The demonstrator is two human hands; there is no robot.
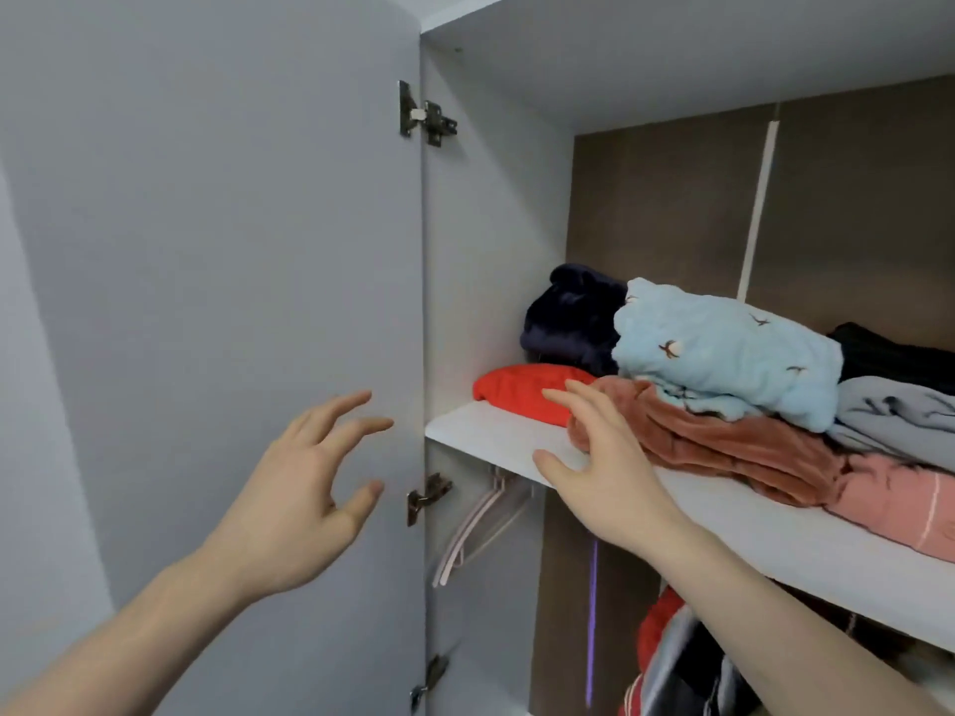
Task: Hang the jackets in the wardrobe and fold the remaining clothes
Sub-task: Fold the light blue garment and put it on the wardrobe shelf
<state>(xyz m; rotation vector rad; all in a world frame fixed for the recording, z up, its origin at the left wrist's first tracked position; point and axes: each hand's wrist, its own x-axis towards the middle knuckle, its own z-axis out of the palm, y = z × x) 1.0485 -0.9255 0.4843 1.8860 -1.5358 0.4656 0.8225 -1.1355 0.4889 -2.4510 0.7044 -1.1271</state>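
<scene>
The wardrobe stands open, and its white shelf (496, 436) carries folded clothes: a red piece (522, 390), a dark navy one (568, 323), a light blue fleece (723, 354), a rust-brown fleece (723, 447), a pink garment (894, 509) and a grey one (899, 410). My right hand (599, 467) reaches over the shelf's front edge, fingers spread, its fingertips at the red piece and the rust-brown fleece. My left hand (305, 493) hovers empty, fingers spread, in front of the open grey door (217, 281). Below the shelf hang jackets (672, 658), red and striped.
Pink empty hangers (480, 524) hang under the shelf at its left end. The door's hinges (426, 116) sit on the wardrobe's left side panel. A brown back panel (672, 209) closes the compartment behind the clothes.
</scene>
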